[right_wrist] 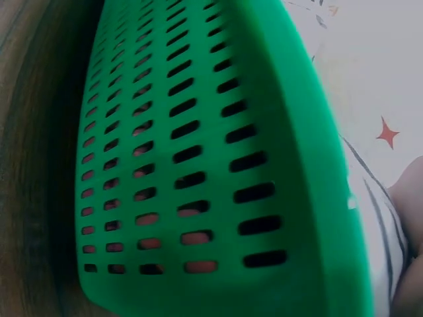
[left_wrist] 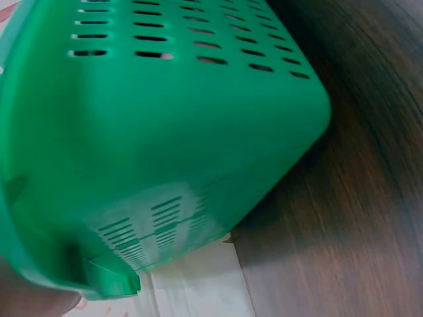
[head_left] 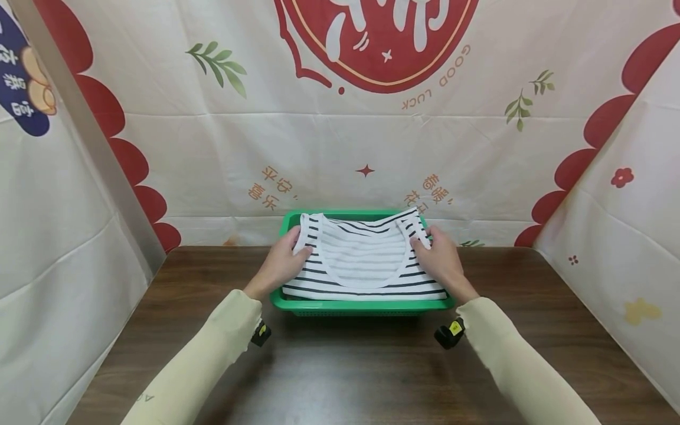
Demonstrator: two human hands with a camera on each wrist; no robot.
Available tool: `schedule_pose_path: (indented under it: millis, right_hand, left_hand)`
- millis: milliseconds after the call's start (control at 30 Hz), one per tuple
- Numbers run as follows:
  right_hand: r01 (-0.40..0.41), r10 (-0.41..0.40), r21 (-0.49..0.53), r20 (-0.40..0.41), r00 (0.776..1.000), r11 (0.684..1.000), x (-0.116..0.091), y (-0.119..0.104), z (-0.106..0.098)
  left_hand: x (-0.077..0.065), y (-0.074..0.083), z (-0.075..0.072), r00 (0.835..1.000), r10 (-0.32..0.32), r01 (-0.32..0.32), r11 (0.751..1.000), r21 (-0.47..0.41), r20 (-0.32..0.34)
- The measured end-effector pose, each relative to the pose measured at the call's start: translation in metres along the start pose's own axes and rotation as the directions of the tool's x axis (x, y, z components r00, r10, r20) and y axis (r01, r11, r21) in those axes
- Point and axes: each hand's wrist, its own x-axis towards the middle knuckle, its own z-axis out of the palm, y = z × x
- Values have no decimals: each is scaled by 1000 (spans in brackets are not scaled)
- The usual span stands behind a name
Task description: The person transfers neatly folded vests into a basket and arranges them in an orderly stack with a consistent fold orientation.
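A white sleeveless top with black stripes [head_left: 366,260] lies folded in a green plastic basket [head_left: 366,305], its round neckline facing up. At the top's left shoulder, my left hand [head_left: 281,260] pinches the fabric between thumb and fingers. My right hand [head_left: 439,258] grips the opposite shoulder, which is lifted a little above the basket's back rim. The left wrist view is mostly the slotted basket wall [left_wrist: 145,119], with a blurred bit of hand at the lower left. In the right wrist view, striped cloth [right_wrist: 380,231] shows beyond the basket rim.
The basket stands at the back of a dark brown wooden table [head_left: 361,366]. Behind it hangs a pale printed cloth [head_left: 340,147] with a red emblem, and similar cloth walls [head_left: 611,236] flank the table. A black wrist device [head_left: 450,334] sits below the right sleeve.
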Motion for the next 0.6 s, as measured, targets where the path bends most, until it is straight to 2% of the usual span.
schedule_pose_path:
  millis: [200,433,600]
  right_hand:
    - [0,0,-4,-32,999,1000,2,3,7]
    - [51,-51,-7,-79,996,999,2,7,13]
    - [72,-74,-32,-84,994,997,2,10,15]
  left_hand:
    - [-1,-1,3,1000,0,1,1000,30,-23]
    - [2,-4,7,999,5,-3,998,66,-42]
    - [2,-5,8,999,4,2,995,103,-54]
